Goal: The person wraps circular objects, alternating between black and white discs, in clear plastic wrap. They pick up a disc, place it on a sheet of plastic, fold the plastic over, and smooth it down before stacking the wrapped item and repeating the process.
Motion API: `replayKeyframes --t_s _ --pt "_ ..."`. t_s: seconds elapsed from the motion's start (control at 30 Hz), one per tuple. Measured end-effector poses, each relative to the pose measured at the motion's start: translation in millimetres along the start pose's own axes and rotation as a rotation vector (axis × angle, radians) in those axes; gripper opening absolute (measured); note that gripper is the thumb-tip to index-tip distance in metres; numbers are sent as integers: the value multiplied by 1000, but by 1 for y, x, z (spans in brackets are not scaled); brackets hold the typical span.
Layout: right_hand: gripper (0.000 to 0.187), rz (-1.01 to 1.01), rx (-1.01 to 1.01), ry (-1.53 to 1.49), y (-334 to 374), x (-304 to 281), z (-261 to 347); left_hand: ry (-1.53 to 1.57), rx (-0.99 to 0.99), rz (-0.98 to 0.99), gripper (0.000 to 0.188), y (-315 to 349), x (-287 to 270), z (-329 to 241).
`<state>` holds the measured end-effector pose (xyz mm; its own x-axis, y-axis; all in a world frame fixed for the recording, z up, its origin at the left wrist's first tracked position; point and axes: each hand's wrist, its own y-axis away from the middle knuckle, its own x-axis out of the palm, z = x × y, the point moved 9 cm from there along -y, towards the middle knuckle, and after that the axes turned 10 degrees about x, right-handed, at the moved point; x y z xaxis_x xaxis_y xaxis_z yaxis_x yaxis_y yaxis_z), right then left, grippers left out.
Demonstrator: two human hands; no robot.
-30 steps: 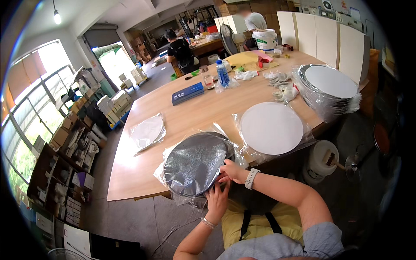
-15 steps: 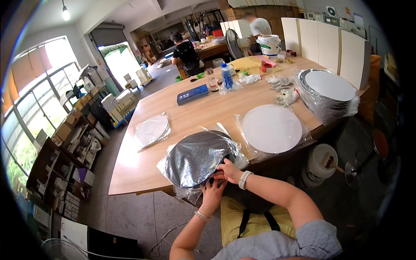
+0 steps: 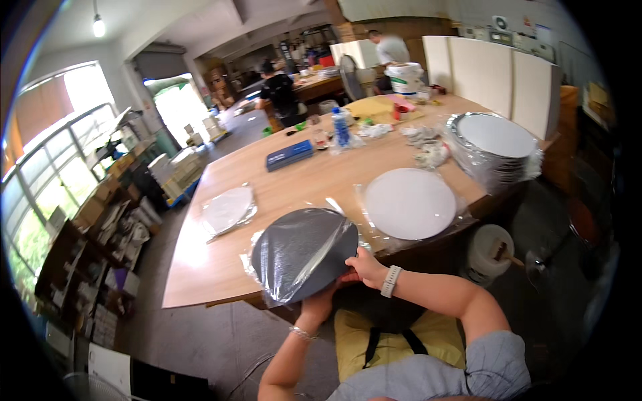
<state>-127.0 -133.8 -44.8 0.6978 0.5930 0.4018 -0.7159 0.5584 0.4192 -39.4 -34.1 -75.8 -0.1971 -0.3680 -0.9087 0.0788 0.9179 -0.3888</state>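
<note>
A dark grey round disc point(image 3: 301, 250), loosely wrapped in clear plastic film, is tilted at the table's near edge with its near side raised. My right hand point(image 3: 368, 269) grips its right rim, thumb on top and fingers underneath. Below the near rim, my left hand point(image 3: 317, 309) bears against the disc, its fingers hidden beneath. To the right lies a white round disc point(image 3: 410, 204) on clear film. A smaller white disc point(image 3: 229, 210) in film rests at the left.
Wrapped round discs point(image 3: 496, 137) are stacked at the table's right end, beside work gloves point(image 3: 428, 146). Farther back stand a blue box point(image 3: 289, 156), a blue bottle point(image 3: 341, 128) and a white bucket point(image 3: 404, 79). Another bucket point(image 3: 491, 254) is on the floor at right. Two people work beyond.
The dark disc's near side has come up and its film lies differently, showing more grey. My right hand has shifted to the right rim; my left hand has slipped under the near rim.
</note>
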Motion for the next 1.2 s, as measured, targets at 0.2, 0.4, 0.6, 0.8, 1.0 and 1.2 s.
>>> replayKeyframes --t_s 0.2,0.4,0.6,0.8,1.0,1.2 --pt "35 55 103 5 133 -80 -6 -274 298 -123 36 11 -22 -25" --pt "51 -10 -93 -225 256 -194 6 -117 71 156 37 -9 -53 -70" --pt "45 -319 -260 -233 321 -277 14 250 179 -205 16 -162 -37 -123" --pt "44 -363 -240 -276 323 -308 -9 208 342 105 40 -221 78 -144" --pt "41 -343 -212 -343 322 -307 -8 30 434 55 35 -212 73 -155" --pt "41 -307 -180 -363 310 -306 -5 23 428 -26 29 -206 73 -145"
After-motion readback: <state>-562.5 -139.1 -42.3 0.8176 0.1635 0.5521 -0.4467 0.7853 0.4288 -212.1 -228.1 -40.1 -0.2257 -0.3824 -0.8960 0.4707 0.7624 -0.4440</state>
